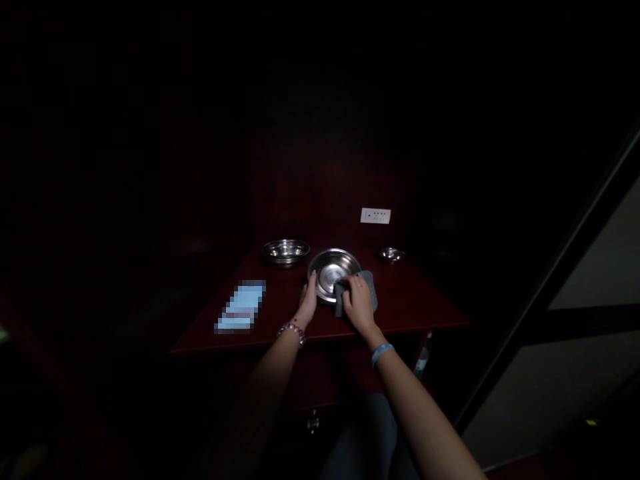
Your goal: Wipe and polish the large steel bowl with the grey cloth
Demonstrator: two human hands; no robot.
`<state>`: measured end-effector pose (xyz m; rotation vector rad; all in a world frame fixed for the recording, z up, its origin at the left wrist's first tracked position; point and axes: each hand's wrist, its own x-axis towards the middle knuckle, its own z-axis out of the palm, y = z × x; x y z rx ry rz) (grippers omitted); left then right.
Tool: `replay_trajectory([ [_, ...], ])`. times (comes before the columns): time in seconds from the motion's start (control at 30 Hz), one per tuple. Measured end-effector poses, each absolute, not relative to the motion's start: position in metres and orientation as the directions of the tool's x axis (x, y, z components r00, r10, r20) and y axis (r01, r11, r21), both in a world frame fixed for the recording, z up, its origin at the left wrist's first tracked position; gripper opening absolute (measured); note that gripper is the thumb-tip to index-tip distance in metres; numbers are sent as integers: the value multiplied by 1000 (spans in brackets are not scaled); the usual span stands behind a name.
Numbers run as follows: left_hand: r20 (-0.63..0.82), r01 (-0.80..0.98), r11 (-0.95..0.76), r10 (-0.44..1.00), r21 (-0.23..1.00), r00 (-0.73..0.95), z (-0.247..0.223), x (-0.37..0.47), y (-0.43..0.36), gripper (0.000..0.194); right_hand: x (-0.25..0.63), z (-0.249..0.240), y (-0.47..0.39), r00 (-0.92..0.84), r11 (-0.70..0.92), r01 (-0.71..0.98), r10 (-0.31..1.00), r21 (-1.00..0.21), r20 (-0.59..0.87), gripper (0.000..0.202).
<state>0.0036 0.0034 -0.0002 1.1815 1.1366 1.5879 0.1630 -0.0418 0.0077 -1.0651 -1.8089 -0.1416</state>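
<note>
A shiny steel bowl (334, 267) is tilted up above the dark red table (280, 320), its inside towards me. My left hand (307, 299) grips its left rim, thumb on the near side. My right hand (359, 301) holds a grey-green cloth (371, 287) against the bowl's lower right rim, with fingers bent over the cloth. Whether the bowl's base touches the table is hard to tell.
Another steel bowl or stack (285, 252) stands at the back left, a small steel bowl (391, 255) at the back right. A blurred pale rectangle (241, 307) lies on the left. Below the right edge is a bottle (423, 357); a white socket (375, 215) is behind.
</note>
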Motion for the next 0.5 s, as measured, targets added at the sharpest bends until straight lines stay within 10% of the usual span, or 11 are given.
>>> replay_trajectory([
  [0.3,193,22,-192,972,981,-135,6,6,-10,56,163,9,-48,124,338,845,630,-414,767,33],
  [0.5,191,-14,-195,971,981,-140,6,5,-8,57,163,4,-44,-15,428,821,679,-379,734,38],
])
